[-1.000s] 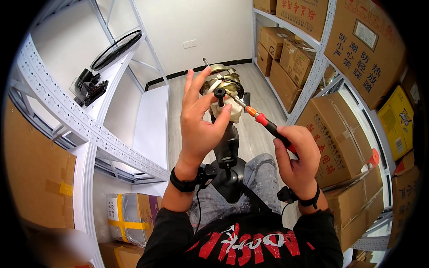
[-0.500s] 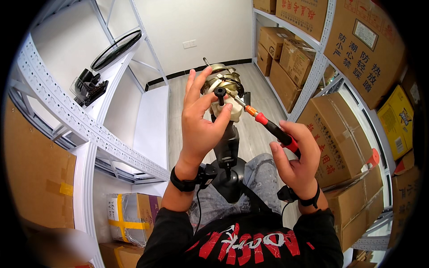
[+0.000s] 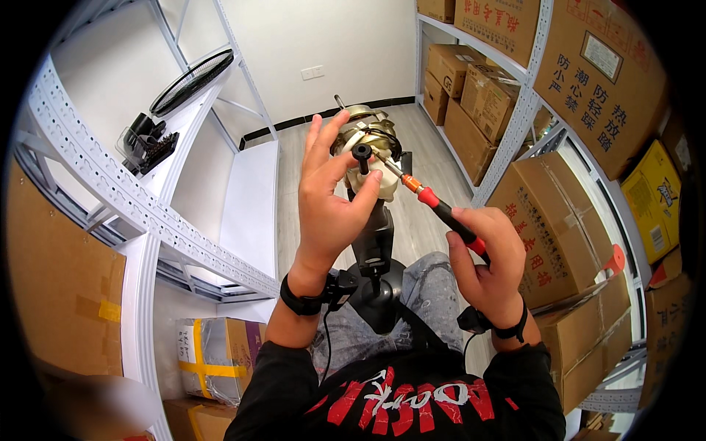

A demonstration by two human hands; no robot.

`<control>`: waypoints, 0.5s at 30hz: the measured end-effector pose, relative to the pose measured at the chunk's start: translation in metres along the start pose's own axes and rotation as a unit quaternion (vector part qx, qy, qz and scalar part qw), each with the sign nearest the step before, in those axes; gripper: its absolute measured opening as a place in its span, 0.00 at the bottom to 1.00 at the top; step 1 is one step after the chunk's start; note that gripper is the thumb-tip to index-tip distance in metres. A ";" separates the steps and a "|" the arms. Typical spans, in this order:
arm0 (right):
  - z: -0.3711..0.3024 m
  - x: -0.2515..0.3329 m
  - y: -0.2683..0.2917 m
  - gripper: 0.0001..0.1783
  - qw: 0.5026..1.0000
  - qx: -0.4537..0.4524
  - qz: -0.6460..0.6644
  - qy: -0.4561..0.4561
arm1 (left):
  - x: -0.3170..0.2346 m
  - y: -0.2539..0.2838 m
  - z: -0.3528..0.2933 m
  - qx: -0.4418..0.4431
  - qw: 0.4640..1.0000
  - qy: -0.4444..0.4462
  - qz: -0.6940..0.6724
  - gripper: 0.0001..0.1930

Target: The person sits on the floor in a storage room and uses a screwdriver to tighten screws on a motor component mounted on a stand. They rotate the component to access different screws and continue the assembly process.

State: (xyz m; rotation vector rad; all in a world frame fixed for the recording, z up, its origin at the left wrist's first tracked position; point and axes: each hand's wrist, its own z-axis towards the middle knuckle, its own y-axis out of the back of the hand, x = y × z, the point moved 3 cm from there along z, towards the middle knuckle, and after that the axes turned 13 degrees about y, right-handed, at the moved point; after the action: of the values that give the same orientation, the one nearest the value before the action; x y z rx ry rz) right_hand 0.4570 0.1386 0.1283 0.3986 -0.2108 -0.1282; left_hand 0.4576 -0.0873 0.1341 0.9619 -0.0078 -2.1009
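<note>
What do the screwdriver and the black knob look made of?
Screwdriver: shaft probably metal, given its shine; handle likely plastic or rubber, smooth, in solid red and black. Black knob: probably satin plastic from its even colour; painted metal possible.

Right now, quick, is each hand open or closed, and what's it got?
Left hand: partly curled at the black knob; whether it pinches it cannot be told.
Right hand: closed, holding the red-and-black screwdriver by its handle.
</note>
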 end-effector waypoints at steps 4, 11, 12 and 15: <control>0.005 0.006 0.002 0.19 1.000 -0.014 0.009 -0.012 | 0.003 -0.002 -0.002 0.004 1.000 0.009 -0.020 0.05; 0.004 0.003 0.001 0.19 0.997 -0.034 -0.040 0.051 | 0.004 -0.002 -0.002 0.006 1.000 -0.012 -0.002 0.07; 0.004 0.003 0.001 0.19 0.997 -0.038 -0.040 0.047 | 0.004 -0.003 -0.002 0.006 1.000 -0.014 0.001 0.07; 0.006 0.007 0.001 0.19 0.998 -0.047 -0.039 0.033 | 0.003 -0.002 -0.002 -0.006 0.999 -0.028 0.023 0.07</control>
State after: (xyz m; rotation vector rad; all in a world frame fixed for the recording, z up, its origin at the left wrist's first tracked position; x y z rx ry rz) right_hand 0.4624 0.1361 0.1356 0.3163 -0.1238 -0.2011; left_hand 0.4560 -0.0870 0.1304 0.8879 -0.0460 -2.0833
